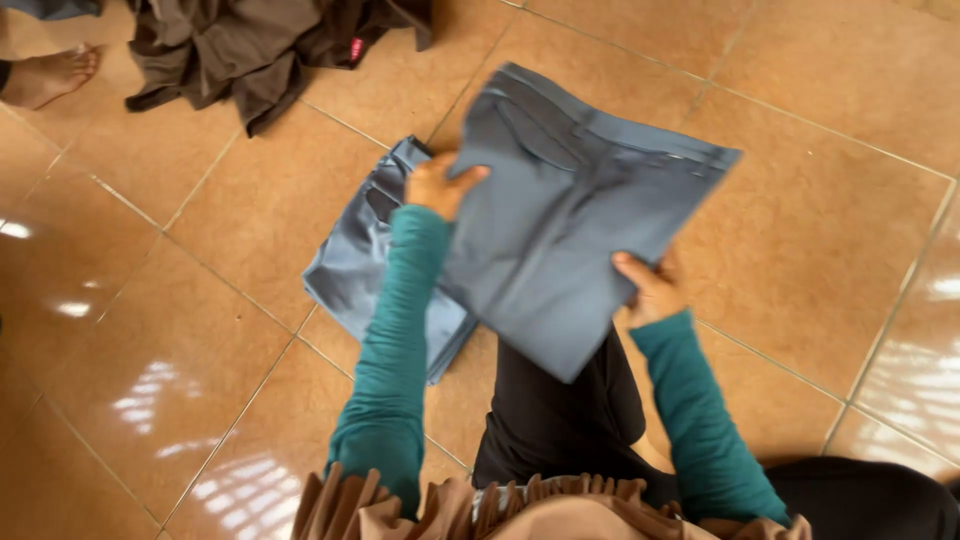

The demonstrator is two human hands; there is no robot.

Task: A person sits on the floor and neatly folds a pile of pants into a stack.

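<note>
orange tile floor (780,230) — two hands, left hand (440,185) and right hand (650,290), each gripping one folded grey trousers (570,220); one dark clothes pile (250,45).

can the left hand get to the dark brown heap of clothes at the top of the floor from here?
Probably not without leaning. The left hand grips the folded grey-blue trousers, and the dark brown cloth heap lies well beyond it across bare orange floor tiles. Nothing blocks the way.

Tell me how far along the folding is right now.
Partly done, it seems. The blue-grey trousers are already doubled over; the part by the left hand lies on the tiled floor, the rest is lifted. In hand: the right hand has a grip on the near edge. Left: the dark brown clothes heaped at the top of the view look unfolded.
</note>
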